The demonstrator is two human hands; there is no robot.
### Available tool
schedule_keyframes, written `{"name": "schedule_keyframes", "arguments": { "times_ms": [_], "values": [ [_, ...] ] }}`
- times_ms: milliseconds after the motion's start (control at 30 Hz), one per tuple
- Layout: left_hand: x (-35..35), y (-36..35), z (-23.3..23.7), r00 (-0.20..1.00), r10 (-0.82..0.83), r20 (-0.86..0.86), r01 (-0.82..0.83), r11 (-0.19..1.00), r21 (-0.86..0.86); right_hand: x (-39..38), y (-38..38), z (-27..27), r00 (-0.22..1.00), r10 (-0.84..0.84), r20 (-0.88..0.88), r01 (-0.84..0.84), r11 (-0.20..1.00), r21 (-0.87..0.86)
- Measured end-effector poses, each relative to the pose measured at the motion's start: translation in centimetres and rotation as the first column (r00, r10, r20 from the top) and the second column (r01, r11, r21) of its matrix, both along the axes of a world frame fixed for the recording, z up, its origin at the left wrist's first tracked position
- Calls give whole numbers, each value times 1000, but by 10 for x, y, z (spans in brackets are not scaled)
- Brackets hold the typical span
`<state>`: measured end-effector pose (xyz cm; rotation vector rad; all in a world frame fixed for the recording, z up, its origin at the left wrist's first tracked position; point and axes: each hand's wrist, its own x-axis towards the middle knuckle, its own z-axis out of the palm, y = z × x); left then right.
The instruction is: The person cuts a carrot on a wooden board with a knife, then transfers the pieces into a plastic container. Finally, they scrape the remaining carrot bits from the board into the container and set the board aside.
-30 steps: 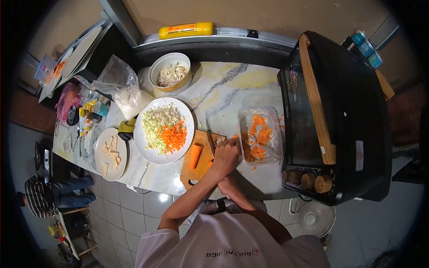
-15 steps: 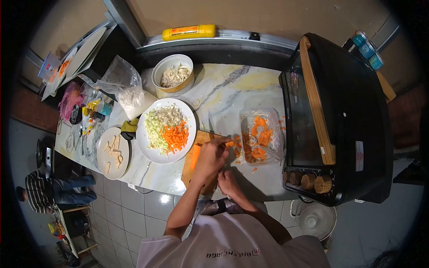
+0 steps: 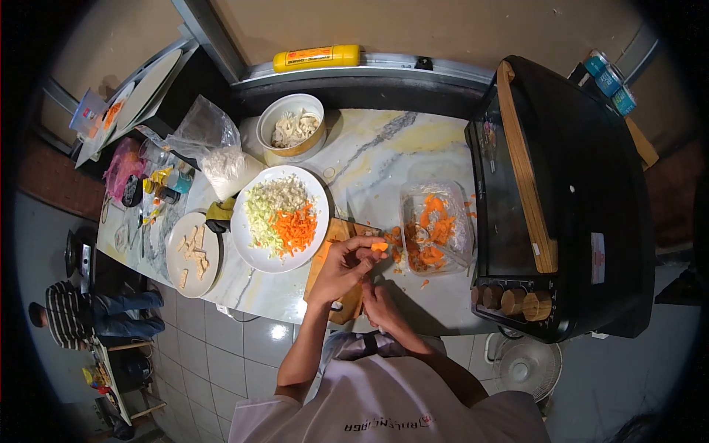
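My left hand [image 3: 346,269] is raised over the wooden cutting board [image 3: 346,314], pinching a short orange piece of carrot [image 3: 379,247] between thumb and fingers. Another length of carrot [image 3: 319,260] lies on the board, partly behind that hand. Just to the right, my right hand [image 3: 379,306] is closed at the board's near edge; what it grips is hidden. Beyond the board's left side, a white plate [image 3: 255,260] bears chopped carrot, pale green bits and whitish bits. A clear plastic tub [image 3: 467,229] with carrot scraps stands to the right.
A black oven [image 3: 583,192] takes up the right side. At the back are a bowl [image 3: 317,140] of pale torn pieces and a bag of white powder [image 3: 225,166]. A smaller plate [image 3: 177,258] with beige strips sits left. Another person [image 3: 103,310] stands at far left.
My left hand has lifted and turned, bringing the carrot piece's end into view. The right hand stays low near the board's edge. The whole view has shifted slightly.
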<state>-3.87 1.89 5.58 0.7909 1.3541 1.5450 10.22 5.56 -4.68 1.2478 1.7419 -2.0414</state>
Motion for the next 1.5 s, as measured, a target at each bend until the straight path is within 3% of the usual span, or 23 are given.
{"name": "schedule_keyframes", "arguments": {
  "times_ms": [333,500,633,700,767,833,967,1067,1167,1233,1300,1400,1467,1500],
  "values": [
    [19,15,19,989,146,-34,-145,989,35,5,3,0,999,41,-5,-40,999,32],
    [27,35,8,985,40,-166,-39,999,8,1,0,2,999,38,-38,-32,989,142],
    [38,53,12,965,-20,-262,8,999,-47,2,8,31,996,78,48,-82,993,88],
    [44,61,13,966,-1,-260,-5,1000,-20,4,4,9,988,105,-109,-76,968,238],
    [50,67,21,922,65,-382,-85,996,-36,7,1,-8,968,149,-203,-77,943,324],
    [53,71,27,869,124,-478,-159,987,-32,8,-1,-17,957,181,-227,-95,934,344],
    [51,68,32,852,101,-514,-139,990,-36,5,-4,-32,964,143,-225,-53,930,363],
    [47,62,26,875,106,-472,-89,994,59,3,-4,-28,973,92,-209,-20,945,325],
    [45,47,35,981,87,-173,-89,996,-5,2,10,3,989,121,-88,-110,986,129],
    [37,34,33,991,101,-83,-107,992,-69,2,14,15,993,114,-44,-115,993,-17],
    [28,18,29,991,133,-34,-135,988,-77,3,12,17,994,107,-31,-104,991,84],
    [7,-13,6,956,258,-139,-271,959,-82,1,15,37,990,128,-60,-112,970,215],
    [-10,-42,-3,933,338,-124,-352,928,-123,2,16,43,977,157,-146,-89,916,392],
    [-13,-54,-6,909,395,-133,-410,905,-117,1,17,34,984,161,-76,-117,907,404]
  ]
}}
